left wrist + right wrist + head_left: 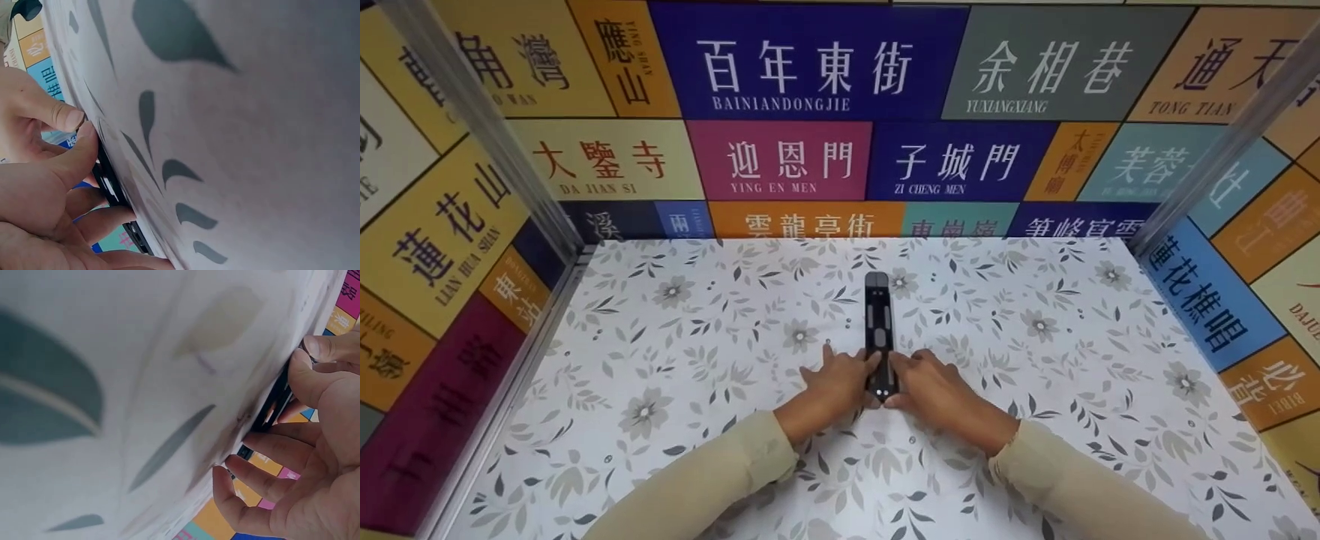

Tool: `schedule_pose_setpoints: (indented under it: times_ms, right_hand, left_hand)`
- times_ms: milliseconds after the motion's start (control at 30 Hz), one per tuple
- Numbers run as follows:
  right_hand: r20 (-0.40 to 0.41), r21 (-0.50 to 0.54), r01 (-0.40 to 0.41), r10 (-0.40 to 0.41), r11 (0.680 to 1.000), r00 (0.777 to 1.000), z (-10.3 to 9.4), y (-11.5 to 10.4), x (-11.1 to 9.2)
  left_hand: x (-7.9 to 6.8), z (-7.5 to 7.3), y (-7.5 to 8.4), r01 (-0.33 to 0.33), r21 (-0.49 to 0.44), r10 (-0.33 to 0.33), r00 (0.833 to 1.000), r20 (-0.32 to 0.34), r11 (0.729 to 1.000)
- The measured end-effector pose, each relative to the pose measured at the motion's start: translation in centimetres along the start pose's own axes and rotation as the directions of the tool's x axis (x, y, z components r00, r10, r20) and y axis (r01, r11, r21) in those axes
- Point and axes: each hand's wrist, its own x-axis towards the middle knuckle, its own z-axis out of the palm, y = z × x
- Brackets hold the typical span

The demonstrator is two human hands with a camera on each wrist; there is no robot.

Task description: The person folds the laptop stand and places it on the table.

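A long, narrow black slotted tool (878, 322) lies lengthwise on the floral-patterned surface. Its far end is grey and rounded; its near end tapers, with small bright dots. My left hand (834, 386) holds the near part from the left, while my right hand (934, 390) holds it from the right. In the left wrist view, both thumbs meet at the near end of the black tool (112, 185), and the left fingers lie along its side. The right wrist view has my right hand (320, 444) with thumb and index finger against the tool (273, 405), other fingers bent close beside it.
White cloth with grey flowers and leaves (660, 465) covers the tabletop. Panels of coloured blocks with Chinese lettering (810, 60) stand behind it and along both sides. Clear upright strips (1222, 135) mark the back corners.
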Motion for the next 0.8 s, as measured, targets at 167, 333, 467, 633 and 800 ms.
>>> schedule_pose_setpoints:
  times_ms: [167,333,467,633,800]
  right_hand:
    - [0.019,-0.006,-0.008,0.008,1.000,1.000,-0.15,-0.01,0.41]
    - [0.009,-0.025,-0.009,0.009,1.000,1.000,-0.07,0.17,0.40]
    - [0.016,-0.040,-0.016,0.017,0.999,1.000,-0.07,0.11,0.35]
    - [0.024,-0.052,-0.018,0.020,0.998,1.000,-0.07,0.10,0.51]
    - [0.029,-0.052,-0.021,0.023,0.998,0.999,-0.10,0.21,0.63]
  left_hand:
    - [0.27,0.28,-0.11,-0.009,-0.026,0.009,1.000,-0.016,1.000]
    - [0.37,0.37,-0.07,-0.017,-0.057,0.016,1.000,-0.019,0.998]
    - [0.35,0.31,-0.01,-0.009,-0.048,0.008,1.000,-0.014,0.999]
    - [0.28,0.21,0.16,0.003,-0.055,-0.004,1.000,-0.019,0.998]
    - [0.13,0.14,0.29,-0.008,-0.045,0.007,1.000,-0.020,0.999]
